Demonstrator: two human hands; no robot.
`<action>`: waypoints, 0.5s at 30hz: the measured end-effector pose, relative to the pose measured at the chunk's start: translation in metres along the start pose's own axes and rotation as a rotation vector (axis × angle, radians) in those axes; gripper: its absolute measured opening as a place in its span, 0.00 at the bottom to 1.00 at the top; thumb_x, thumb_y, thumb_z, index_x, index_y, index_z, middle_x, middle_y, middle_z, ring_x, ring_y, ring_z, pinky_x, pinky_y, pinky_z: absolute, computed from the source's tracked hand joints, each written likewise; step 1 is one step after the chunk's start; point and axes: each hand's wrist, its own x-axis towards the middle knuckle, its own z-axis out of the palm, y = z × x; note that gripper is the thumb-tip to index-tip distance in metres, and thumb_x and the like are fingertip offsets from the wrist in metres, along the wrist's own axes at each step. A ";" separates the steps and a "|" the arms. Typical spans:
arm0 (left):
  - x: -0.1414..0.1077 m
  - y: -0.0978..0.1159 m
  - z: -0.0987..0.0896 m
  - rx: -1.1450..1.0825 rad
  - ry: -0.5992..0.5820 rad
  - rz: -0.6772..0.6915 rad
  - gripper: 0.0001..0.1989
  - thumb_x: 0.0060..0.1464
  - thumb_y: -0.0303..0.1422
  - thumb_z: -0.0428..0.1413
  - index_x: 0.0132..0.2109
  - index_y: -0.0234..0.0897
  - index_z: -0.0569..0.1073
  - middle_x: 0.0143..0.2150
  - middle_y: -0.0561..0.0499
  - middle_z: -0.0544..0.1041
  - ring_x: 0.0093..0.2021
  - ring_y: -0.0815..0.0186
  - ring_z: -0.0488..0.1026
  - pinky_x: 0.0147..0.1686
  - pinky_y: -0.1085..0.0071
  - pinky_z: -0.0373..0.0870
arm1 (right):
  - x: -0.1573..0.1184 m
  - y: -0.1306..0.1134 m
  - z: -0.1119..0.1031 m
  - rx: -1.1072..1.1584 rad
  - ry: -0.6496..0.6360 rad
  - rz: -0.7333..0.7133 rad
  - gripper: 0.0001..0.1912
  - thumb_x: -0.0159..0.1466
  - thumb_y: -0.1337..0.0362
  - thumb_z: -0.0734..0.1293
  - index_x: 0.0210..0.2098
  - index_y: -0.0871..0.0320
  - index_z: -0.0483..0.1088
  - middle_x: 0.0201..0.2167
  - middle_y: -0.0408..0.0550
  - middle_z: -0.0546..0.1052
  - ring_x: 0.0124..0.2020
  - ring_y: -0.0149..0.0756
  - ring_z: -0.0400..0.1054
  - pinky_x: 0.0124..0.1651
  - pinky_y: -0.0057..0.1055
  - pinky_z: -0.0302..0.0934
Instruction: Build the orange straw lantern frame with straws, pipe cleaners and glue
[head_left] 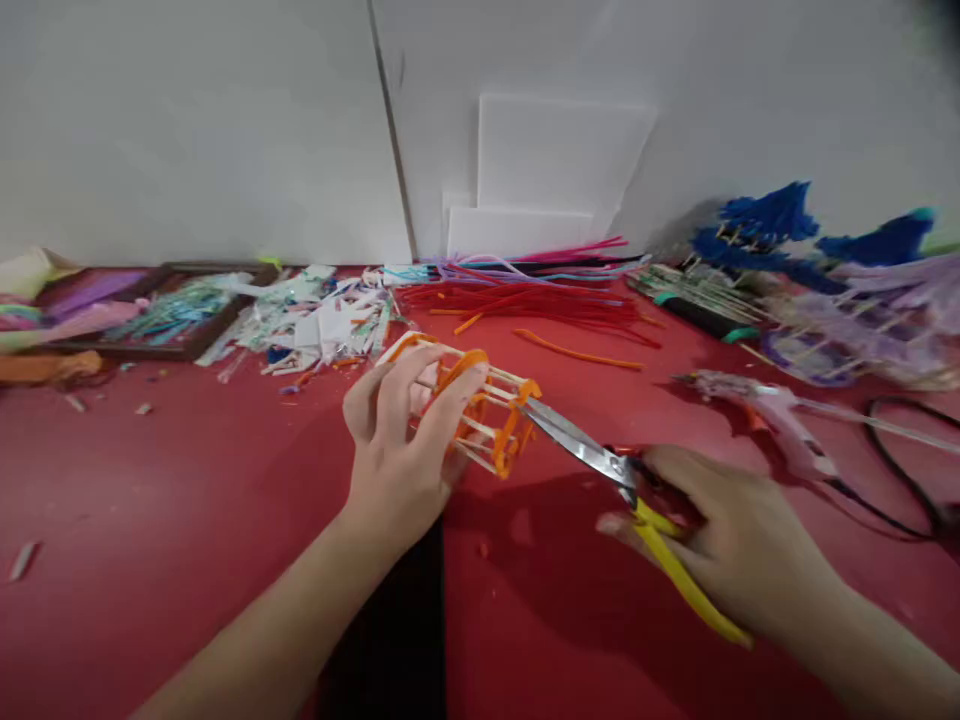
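Observation:
In the middle of the head view my left hand grips a small craft frame of pale wooden sticks and orange pipe cleaner, held tilted above the red table. My right hand is closed around scissors with yellow and dark handles. Their blades point left, with the tips touching or very near the orange band at the frame's right end. Whether the blades are parted there I cannot tell. My left fingers hide part of the frame.
Red pipe cleaners and one orange strip lie behind the frame. A glue gun with its cable rests right. White scraps and a dark tray frame are left; blue and purple stick models stand back right.

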 end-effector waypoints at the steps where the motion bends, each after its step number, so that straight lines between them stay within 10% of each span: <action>1: -0.001 0.000 0.000 0.003 -0.001 -0.002 0.20 0.58 0.34 0.58 0.57 0.38 0.71 0.56 0.36 0.67 0.58 0.48 0.62 0.58 0.53 0.58 | 0.000 0.000 0.000 0.002 0.002 0.002 0.28 0.62 0.36 0.57 0.26 0.55 0.61 0.16 0.39 0.66 0.14 0.31 0.62 0.18 0.26 0.53; 15: 0.001 -0.001 0.001 -0.090 0.076 0.015 0.27 0.54 0.35 0.62 0.58 0.36 0.61 0.54 0.37 0.71 0.57 0.51 0.66 0.58 0.52 0.59 | -0.001 -0.005 -0.001 0.101 0.026 0.044 0.32 0.61 0.36 0.58 0.18 0.56 0.58 0.11 0.37 0.61 0.12 0.25 0.54 0.16 0.23 0.47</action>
